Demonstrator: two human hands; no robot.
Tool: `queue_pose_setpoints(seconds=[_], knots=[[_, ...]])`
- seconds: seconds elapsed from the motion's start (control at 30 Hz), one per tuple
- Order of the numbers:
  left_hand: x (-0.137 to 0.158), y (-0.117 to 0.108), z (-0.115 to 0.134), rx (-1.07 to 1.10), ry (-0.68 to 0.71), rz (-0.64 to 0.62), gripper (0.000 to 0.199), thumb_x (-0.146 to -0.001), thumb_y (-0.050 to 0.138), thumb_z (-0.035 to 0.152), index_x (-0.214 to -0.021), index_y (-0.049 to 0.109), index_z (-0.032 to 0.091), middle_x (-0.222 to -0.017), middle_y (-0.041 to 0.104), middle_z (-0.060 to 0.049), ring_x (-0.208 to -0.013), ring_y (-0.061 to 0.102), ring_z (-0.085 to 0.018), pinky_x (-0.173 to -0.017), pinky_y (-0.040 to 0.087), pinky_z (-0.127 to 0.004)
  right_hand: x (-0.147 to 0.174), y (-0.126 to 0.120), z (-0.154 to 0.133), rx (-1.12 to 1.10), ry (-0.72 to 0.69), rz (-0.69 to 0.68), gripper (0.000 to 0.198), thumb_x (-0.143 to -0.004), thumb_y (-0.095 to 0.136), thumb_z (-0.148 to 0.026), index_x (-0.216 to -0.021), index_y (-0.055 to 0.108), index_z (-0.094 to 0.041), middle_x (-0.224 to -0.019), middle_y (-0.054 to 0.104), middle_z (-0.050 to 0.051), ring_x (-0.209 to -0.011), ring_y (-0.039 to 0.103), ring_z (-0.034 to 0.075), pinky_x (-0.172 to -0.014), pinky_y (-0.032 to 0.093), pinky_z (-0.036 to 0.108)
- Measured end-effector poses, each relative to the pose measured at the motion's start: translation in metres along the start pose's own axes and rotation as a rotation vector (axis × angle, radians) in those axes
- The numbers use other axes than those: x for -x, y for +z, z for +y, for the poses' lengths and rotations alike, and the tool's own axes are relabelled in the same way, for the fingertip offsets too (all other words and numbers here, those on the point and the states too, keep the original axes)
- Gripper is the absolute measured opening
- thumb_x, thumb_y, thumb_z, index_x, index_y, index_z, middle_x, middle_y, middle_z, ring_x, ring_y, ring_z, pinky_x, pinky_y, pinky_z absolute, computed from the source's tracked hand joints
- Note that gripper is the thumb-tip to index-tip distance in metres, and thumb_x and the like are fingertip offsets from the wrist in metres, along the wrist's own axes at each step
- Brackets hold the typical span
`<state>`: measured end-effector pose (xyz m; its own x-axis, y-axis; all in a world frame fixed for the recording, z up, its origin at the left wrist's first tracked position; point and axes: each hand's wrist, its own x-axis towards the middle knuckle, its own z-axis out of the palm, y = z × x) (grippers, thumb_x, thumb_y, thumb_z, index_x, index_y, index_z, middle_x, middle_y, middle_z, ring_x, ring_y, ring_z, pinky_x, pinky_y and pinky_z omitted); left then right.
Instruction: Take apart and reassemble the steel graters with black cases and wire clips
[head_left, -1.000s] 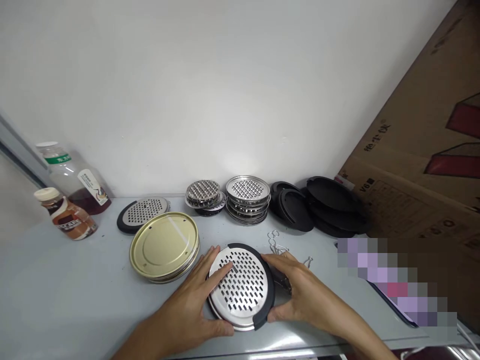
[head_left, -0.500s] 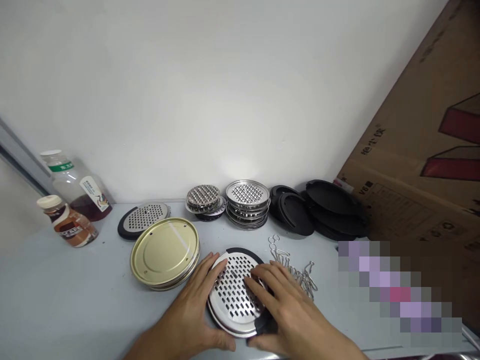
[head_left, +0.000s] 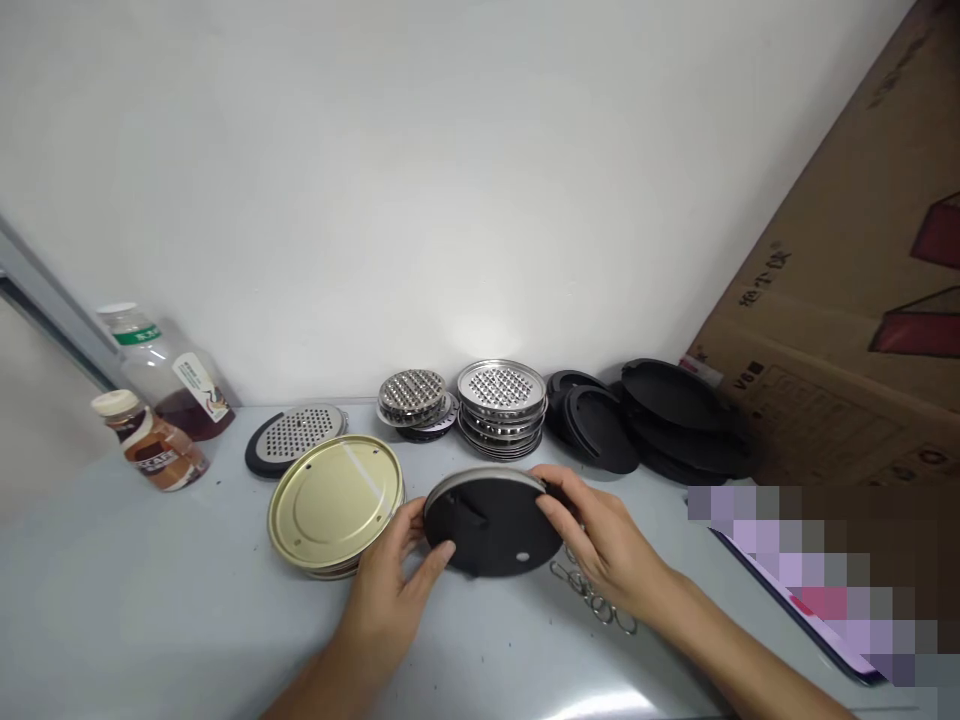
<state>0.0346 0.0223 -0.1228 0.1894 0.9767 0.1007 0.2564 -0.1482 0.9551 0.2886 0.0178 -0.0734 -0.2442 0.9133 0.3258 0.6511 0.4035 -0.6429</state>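
Observation:
Between my two hands a round grater (head_left: pixel 491 530) is tilted up off the table, its black underside facing me and a thin metal rim along the top. My left hand (head_left: pixel 401 560) grips its left edge, thumb on the black face. Fingers of my right hand (head_left: pixel 600 525) hold the upper right edge. Just left of it lies a stack of gold metal lids (head_left: pixel 334 500). Small wire hooks and rings (head_left: pixel 592 595) lie under my right hand, partly hidden by it. The grater's perforated top is out of sight.
Along the wall stand a black-rimmed grater (head_left: pixel 300 435), stacks of metal grating discs (head_left: pixel 412 395) (head_left: pixel 502 390), and black round pieces (head_left: pixel 600 425) (head_left: pixel 675 400). Two bottles (head_left: pixel 161 450) (head_left: pixel 187 385) are at the left. A cardboard box (head_left: pixel 840 350) and a blurred flat object (head_left: pixel 802 590) are at the right.
The grater was lying with its perforated face up between my hands. Now it is lifted and tipped, showing its black underside, and my right hand has moved up and right.

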Motion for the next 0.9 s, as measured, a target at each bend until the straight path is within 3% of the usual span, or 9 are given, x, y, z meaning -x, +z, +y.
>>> queue_pose_setpoints(seconds=[0.1, 0.23, 0.33, 0.4, 0.47, 0.6, 0.9], knots=[[-0.009, 0.005, 0.009, 0.022, -0.029, -0.023, 0.041, -0.093, 0.054, 0.039, -0.127, 0.051, 0.018, -0.123, 0.065, -0.011, -0.113, 0.063, -0.024, -0.099, 0.05, -0.038, -0.014, -0.008, 0.003, -0.158, 0.143, -0.124, 0.03, -0.098, 0.043, -0.044, -0.106, 0.058, -0.019, -0.08, 0.067, 0.003, -0.068, 0.063, 0.017, -0.063, 0.05, 0.028], [-0.02, 0.006, 0.026, -0.197, 0.034, 0.008, 0.04, -0.097, 0.045, 0.041, -0.129, 0.052, 0.019, -0.13, 0.061, -0.011, -0.123, 0.055, -0.025, -0.107, 0.042, -0.042, -0.023, -0.016, 0.023, -0.379, 0.332, -0.464, 0.037, -0.088, 0.056, -0.053, -0.078, 0.056, -0.018, -0.067, 0.063, 0.001, -0.058, 0.064, 0.018, -0.048, 0.048, 0.025], [-0.024, 0.005, 0.032, -0.305, 0.038, -0.034, 0.04, -0.099, 0.038, 0.041, -0.127, 0.055, 0.018, -0.128, 0.062, -0.012, -0.121, 0.055, -0.025, -0.105, 0.041, -0.043, -0.029, -0.018, 0.032, -0.333, 0.337, -0.654, 0.04, -0.089, 0.054, -0.052, -0.07, 0.056, -0.017, -0.057, 0.06, 0.0, -0.05, 0.06, 0.016, -0.045, 0.044, 0.023], [-0.024, 0.003, 0.029, -0.325, 0.009, -0.077, 0.039, -0.099, 0.036, 0.041, -0.123, 0.057, 0.019, -0.124, 0.064, -0.011, -0.116, 0.058, -0.025, -0.102, 0.043, -0.042, -0.034, -0.021, 0.033, -0.205, 0.257, -0.626, 0.039, -0.093, 0.049, -0.047, -0.073, 0.061, -0.016, -0.06, 0.062, 0.001, -0.05, 0.059, 0.014, -0.049, 0.043, 0.023], [-0.023, 0.001, 0.022, -0.343, -0.03, -0.098, 0.039, -0.099, 0.035, 0.042, -0.12, 0.058, 0.019, -0.121, 0.066, -0.011, -0.115, 0.059, -0.025, -0.101, 0.043, -0.042, -0.04, -0.026, 0.033, -0.007, 0.175, -0.502, 0.034, -0.094, 0.046, -0.038, -0.077, 0.066, -0.016, -0.065, 0.065, 0.003, -0.054, 0.06, 0.015, -0.056, 0.043, 0.024], [-0.019, -0.003, 0.012, -0.416, -0.059, -0.148, 0.042, -0.099, 0.032, 0.043, -0.119, 0.058, 0.017, -0.119, 0.066, -0.013, -0.114, 0.059, -0.026, -0.101, 0.043, -0.043, -0.049, -0.033, 0.037, 0.334, 0.157, -0.336, 0.021, -0.088, 0.052, -0.022, -0.081, 0.071, -0.016, -0.076, 0.07, 0.009, -0.068, 0.064, 0.019, -0.063, 0.042, 0.026], [-0.003, 0.002, 0.019, -0.752, 0.019, -0.204, 0.053, -0.098, 0.032, 0.045, -0.142, 0.041, 0.017, -0.126, 0.056, -0.016, -0.122, 0.052, -0.031, -0.102, 0.041, -0.05, -0.026, -0.014, 0.045, 0.407, 0.213, -0.337, 0.023, -0.078, 0.06, -0.018, -0.101, 0.065, -0.017, -0.094, 0.069, 0.009, -0.082, 0.064, 0.021, -0.067, 0.04, 0.025]])
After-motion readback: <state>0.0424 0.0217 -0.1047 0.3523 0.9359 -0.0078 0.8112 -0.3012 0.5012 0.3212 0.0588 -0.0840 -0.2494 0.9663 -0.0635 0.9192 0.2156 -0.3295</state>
